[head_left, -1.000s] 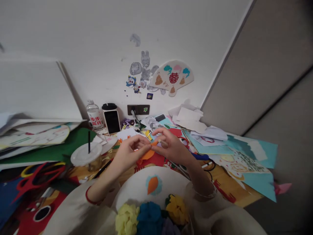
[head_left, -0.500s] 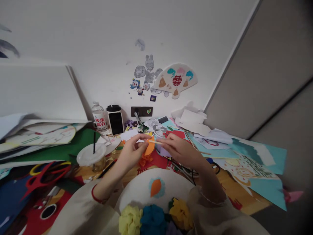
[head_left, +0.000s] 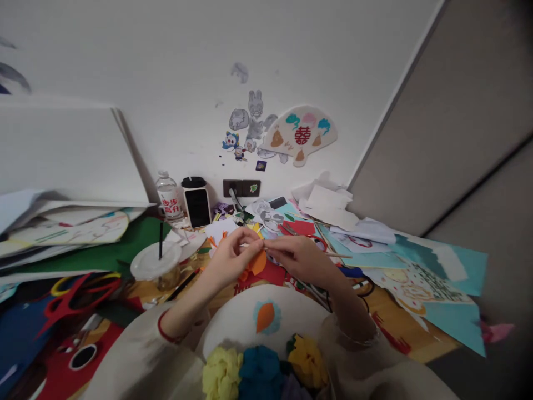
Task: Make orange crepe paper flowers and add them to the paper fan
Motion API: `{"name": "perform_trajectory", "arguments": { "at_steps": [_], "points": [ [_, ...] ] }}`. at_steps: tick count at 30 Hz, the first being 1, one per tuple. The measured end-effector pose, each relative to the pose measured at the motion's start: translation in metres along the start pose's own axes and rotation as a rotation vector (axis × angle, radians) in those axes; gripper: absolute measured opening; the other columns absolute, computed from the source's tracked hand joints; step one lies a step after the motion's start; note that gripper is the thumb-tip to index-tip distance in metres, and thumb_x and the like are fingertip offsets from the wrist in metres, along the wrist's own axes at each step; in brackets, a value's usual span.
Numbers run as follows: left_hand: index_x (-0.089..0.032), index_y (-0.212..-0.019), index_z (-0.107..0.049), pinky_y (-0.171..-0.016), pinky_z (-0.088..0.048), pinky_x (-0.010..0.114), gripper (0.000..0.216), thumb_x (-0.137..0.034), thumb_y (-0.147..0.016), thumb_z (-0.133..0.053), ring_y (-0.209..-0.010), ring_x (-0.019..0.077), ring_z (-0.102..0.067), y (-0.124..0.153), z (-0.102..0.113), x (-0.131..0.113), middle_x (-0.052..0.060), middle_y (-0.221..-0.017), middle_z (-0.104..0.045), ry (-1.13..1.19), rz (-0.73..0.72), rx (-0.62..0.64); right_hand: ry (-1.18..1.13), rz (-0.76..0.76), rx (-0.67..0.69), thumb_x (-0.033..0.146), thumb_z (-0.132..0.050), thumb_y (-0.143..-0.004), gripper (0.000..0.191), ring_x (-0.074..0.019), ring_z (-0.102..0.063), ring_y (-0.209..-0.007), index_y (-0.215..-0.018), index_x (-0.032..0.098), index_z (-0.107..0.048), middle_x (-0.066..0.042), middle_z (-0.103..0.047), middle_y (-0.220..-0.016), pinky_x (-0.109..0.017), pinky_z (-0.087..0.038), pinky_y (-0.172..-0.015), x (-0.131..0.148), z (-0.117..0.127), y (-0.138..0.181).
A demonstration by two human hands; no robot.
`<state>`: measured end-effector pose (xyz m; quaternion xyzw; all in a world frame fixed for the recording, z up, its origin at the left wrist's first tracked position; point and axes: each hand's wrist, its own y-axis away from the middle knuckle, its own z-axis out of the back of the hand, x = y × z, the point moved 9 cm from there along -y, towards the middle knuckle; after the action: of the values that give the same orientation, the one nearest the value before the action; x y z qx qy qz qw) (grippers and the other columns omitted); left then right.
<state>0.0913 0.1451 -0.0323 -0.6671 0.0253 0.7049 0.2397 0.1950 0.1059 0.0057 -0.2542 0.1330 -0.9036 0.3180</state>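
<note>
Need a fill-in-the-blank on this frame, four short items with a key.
1. The curved piece at the fingertips of the left hand is coloured ____.
2. The straw in the lidded tub is coloured ____.
3. The fan-shaped piece on the wall bears a central character coloured ____.
4. In the picture, the clear bottle stands to the ____ of the wall socket.

Missing words: orange; black; red; left.

Matt orange piece (head_left: 259,263), smooth plastic cup lid (head_left: 145,262), wooden table (head_left: 431,338)
</note>
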Motion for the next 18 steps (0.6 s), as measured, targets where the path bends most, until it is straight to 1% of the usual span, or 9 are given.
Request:
{"name": "perform_trajectory", "arguments": {
  "at_steps": [2,4,7,9,11,13,15,18],
  "points": [
    [-0.015,-0.081,-0.055,-0.054,-0.039,0.020,0.025,-0.039,-0.079,-0.062,-0.061,0.0094,-0.051,-0.001,0.002,0.001,-0.001,-0.069,-0.055,-0.043,-0.004,0.004,0.038,0.008,0.017,0.022,-0.048,-0.092,0.023,-0.0123,-0.055,-0.066,-0.094,0.019,-0.071,-0.003,-0.070,-0.079,-0.023,-0.033,-0.058,0.004,-0.002,0.000],
    [-0.014,-0.082,-0.055,-0.053,-0.039,0.019,0.027,-0.039,-0.076,-0.064,-0.058,0.0084,-0.049,-0.002,0.000,0.003,-0.002,-0.067,-0.055,-0.021,0.019,0.035,0.043,-0.002,0.016,0.022,-0.049,-0.091,0.022,-0.0118,-0.053,-0.063,-0.093,0.020,-0.071,-0.002,-0.069,-0.075,-0.023,-0.032,-0.056,0.004,-0.002,0.000],
    [-0.014,-0.086,-0.056,-0.051,-0.039,0.018,0.031,-0.039,-0.072,-0.069,-0.055,0.0080,-0.050,-0.001,-0.003,0.006,-0.002,-0.067,-0.057,0.038,0.062,0.089,-0.010,-0.014,-0.013,0.022,-0.050,-0.091,0.022,-0.0126,-0.058,-0.072,-0.100,0.023,-0.070,-0.001,-0.071,-0.086,-0.023,-0.036,-0.062,0.002,0.001,0.000],
    [-0.014,-0.089,-0.058,-0.048,-0.037,0.018,0.032,-0.038,-0.071,-0.070,-0.052,0.0078,-0.049,0.000,-0.003,0.008,-0.003,-0.062,-0.057,0.028,0.087,0.097,-0.041,-0.032,-0.025,0.022,-0.051,-0.090,0.021,-0.0129,-0.060,-0.076,-0.102,0.024,-0.069,-0.001,-0.072,-0.093,-0.023,-0.038,-0.065,-0.001,0.002,0.000],
    [-0.015,-0.092,-0.060,-0.047,-0.037,0.018,0.031,-0.038,-0.073,-0.068,-0.051,0.0086,-0.049,0.000,-0.001,0.009,-0.003,-0.060,-0.058,-0.016,0.101,0.089,-0.044,-0.067,-0.029,0.024,-0.053,-0.089,0.019,-0.0125,-0.060,-0.073,-0.100,0.023,-0.069,-0.001,-0.071,-0.089,-0.023,-0.037,-0.062,-0.005,0.002,0.000],
    [-0.015,-0.091,-0.063,-0.050,-0.041,0.019,0.028,-0.037,-0.074,-0.066,-0.056,0.0108,-0.055,0.000,0.002,0.007,0.000,-0.065,-0.063,-0.081,0.087,0.074,-0.043,-0.110,-0.036,0.027,-0.055,-0.088,0.016,-0.0122,-0.058,-0.068,-0.098,0.023,-0.067,0.000,-0.069,-0.081,-0.022,-0.035,-0.058,-0.010,0.002,0.001],
    [-0.015,-0.087,-0.066,-0.053,-0.044,0.021,0.025,-0.037,-0.075,-0.065,-0.060,0.0128,-0.058,0.001,0.004,0.005,0.003,-0.073,-0.067,-0.154,0.069,0.061,-0.065,-0.143,-0.047,0.029,-0.057,-0.087,0.013,-0.0122,-0.058,-0.067,-0.096,0.022,-0.063,0.001,-0.067,-0.077,-0.022,-0.035,-0.058,-0.013,0.003,0.001],
    [-0.015,-0.082,-0.069,-0.052,-0.045,0.022,0.024,-0.037,-0.075,-0.064,-0.057,0.0131,-0.059,0.001,0.006,0.001,0.004,-0.076,-0.070,-0.241,0.050,0.057,-0.096,-0.157,-0.054,0.030,-0.059,-0.085,0.009,-0.0115,-0.058,-0.067,-0.088,0.021,-0.060,0.002,-0.065,-0.075,-0.021,-0.036,-0.059,-0.015,0.005,0.002]
  ]
}}
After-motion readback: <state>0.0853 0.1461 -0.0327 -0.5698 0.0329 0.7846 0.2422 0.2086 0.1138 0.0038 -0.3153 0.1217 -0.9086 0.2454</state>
